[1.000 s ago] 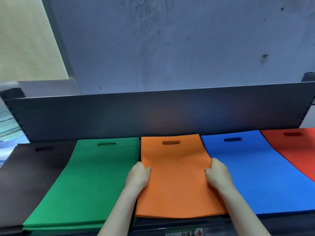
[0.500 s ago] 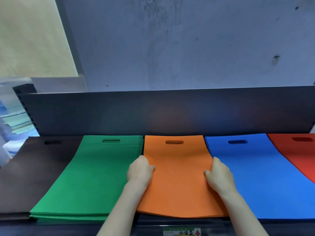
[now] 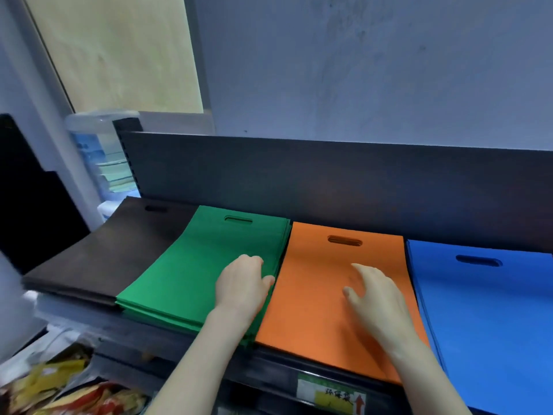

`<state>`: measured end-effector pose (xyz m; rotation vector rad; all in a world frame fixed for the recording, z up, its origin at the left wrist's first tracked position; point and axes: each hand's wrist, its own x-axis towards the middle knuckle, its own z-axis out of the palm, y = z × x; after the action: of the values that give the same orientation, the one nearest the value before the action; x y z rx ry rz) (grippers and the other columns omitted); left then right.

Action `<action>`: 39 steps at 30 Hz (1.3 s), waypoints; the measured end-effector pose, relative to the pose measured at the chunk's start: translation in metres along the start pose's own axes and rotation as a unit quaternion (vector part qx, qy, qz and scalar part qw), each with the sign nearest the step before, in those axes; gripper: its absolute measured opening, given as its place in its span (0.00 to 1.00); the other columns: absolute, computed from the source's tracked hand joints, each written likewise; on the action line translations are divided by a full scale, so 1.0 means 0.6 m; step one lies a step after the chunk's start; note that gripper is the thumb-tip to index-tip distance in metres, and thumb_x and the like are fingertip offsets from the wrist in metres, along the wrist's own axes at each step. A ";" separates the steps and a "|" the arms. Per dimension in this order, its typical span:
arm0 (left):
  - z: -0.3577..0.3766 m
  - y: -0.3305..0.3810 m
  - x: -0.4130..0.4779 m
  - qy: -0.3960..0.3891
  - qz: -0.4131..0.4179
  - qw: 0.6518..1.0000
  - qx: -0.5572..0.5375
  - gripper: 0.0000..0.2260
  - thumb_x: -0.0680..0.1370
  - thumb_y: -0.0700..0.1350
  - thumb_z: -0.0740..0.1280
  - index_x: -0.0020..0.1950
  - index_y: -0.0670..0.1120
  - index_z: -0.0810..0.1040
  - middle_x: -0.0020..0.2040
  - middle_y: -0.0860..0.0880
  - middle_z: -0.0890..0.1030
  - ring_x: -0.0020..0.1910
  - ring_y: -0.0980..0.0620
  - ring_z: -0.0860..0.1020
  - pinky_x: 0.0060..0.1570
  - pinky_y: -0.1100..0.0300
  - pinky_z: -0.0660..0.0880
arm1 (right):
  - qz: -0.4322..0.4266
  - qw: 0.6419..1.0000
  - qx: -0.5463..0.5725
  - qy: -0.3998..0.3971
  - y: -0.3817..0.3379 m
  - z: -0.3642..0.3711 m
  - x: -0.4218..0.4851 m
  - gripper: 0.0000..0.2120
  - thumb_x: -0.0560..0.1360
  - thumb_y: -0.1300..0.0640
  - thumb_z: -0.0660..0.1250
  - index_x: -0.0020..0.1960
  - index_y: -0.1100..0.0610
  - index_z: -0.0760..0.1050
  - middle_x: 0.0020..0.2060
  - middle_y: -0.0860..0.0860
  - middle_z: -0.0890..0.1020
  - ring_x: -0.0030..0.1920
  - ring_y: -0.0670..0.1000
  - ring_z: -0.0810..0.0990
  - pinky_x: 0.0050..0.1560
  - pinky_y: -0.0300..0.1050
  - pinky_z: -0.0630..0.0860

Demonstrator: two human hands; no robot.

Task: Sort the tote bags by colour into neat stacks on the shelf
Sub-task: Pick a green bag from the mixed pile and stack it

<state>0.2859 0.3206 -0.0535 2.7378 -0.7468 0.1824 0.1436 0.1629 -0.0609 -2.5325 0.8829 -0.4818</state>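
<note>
Flat stacks of tote bags lie side by side on a dark shelf [image 3: 299, 372]: black [image 3: 107, 253], green [image 3: 191, 274], orange [image 3: 311, 298] and blue [image 3: 490, 324], each with a cut-out handle at the far end. My left hand [image 3: 244, 284] rests on the green stack's right edge, fingers curled, next to the orange stack. My right hand [image 3: 375, 296] hovers over the orange stack with its fingers spread, holding nothing.
A dark back panel [image 3: 329, 181] closes the shelf behind the stacks. A label [image 3: 329, 395] sits on the shelf's front edge. A clear water bottle [image 3: 101, 157] stands at the left end. Colourful packets [image 3: 59, 393] lie lower left.
Both hands left the orange stack's side edges. The left moved onto the green stack; the right lifted, opened and shifted over the orange. The view swung left, so the red stack is out of sight.
</note>
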 end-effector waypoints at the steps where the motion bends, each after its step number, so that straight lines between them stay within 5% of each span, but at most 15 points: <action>1: -0.005 -0.017 -0.004 0.000 -0.009 1.000 0.003 0.16 0.78 0.54 0.65 0.59 0.44 0.77 0.57 0.48 0.79 0.55 0.47 0.78 0.48 0.54 0.74 | -0.006 1.000 0.002 -0.009 -0.008 0.009 -0.001 0.25 0.78 0.54 0.64 0.73 0.55 0.64 0.70 0.51 0.70 0.70 0.52 0.68 0.68 0.44 0.64; 11: -0.062 -0.217 0.058 0.008 -0.042 0.998 0.041 0.17 0.77 0.54 0.66 0.61 0.46 0.76 0.59 0.48 0.78 0.59 0.46 0.76 0.54 0.53 0.74 | -0.021 0.999 -0.016 -0.021 -0.144 0.097 0.016 0.23 0.76 0.58 0.63 0.70 0.57 0.68 0.66 0.53 0.74 0.66 0.55 0.72 0.64 0.46 0.68; 14: -0.069 -0.283 0.093 -0.005 -0.028 0.999 0.031 0.17 0.77 0.55 0.66 0.60 0.46 0.77 0.58 0.48 0.78 0.57 0.46 0.77 0.52 0.54 0.74 | -0.002 1.000 0.000 -0.004 -0.195 0.128 0.020 0.19 0.76 0.58 0.64 0.66 0.57 0.72 0.63 0.53 0.77 0.64 0.55 0.74 0.61 0.47 0.70; 19: -0.064 -0.368 0.154 -0.047 0.020 0.998 0.034 0.13 0.75 0.56 0.67 0.50 0.47 0.77 0.48 0.49 0.78 0.50 0.46 0.77 0.43 0.56 0.72 | 0.067 0.997 -0.021 -0.010 -0.260 0.181 0.016 0.24 0.78 0.56 0.63 0.72 0.57 0.64 0.68 0.52 0.72 0.68 0.52 0.71 0.66 0.46 0.68; 27: -0.039 -0.405 0.190 -0.080 0.153 0.981 0.084 0.15 0.78 0.55 0.63 0.56 0.46 0.78 0.54 0.49 0.76 0.55 0.47 0.75 0.43 0.56 0.70 | 0.187 0.977 -0.097 0.008 -0.297 0.234 0.036 0.10 0.75 0.60 0.62 0.55 0.61 0.73 0.49 0.56 0.80 0.49 0.58 0.78 0.48 0.52 0.77; 31: -0.033 -0.404 0.185 -0.084 0.185 0.970 0.134 0.14 0.81 0.53 0.60 0.57 0.45 0.78 0.56 0.49 0.74 0.56 0.47 0.73 0.39 0.56 0.67 | 0.228 0.963 -0.146 0.003 -0.300 0.240 0.065 0.04 0.77 0.59 0.58 0.45 0.59 0.69 0.38 0.52 0.76 0.41 0.57 0.75 0.41 0.49 0.75; 35: -0.029 -0.397 0.182 -0.089 0.197 0.964 0.154 0.09 0.81 0.43 0.61 0.57 0.45 0.79 0.56 0.48 0.73 0.56 0.48 0.72 0.32 0.58 0.63 | 0.299 0.941 -0.159 -0.023 -0.307 0.234 0.095 0.09 0.79 0.53 0.57 0.45 0.58 0.69 0.45 0.55 0.77 0.47 0.59 0.75 0.41 0.44 0.69; 39: -0.028 -0.398 0.183 -0.094 0.201 0.964 0.148 0.10 0.81 0.42 0.60 0.57 0.45 0.78 0.58 0.48 0.72 0.57 0.48 0.72 0.36 0.57 0.66 | 0.347 0.930 -0.113 -0.051 -0.310 0.223 0.115 0.17 0.81 0.47 0.53 0.54 0.59 0.73 0.56 0.56 0.78 0.54 0.58 0.77 0.46 0.44 0.70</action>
<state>0.5020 0.4699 -0.0756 2.8704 -1.4329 0.1291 0.3482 0.2867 -0.0724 -2.1859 1.7622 -0.0196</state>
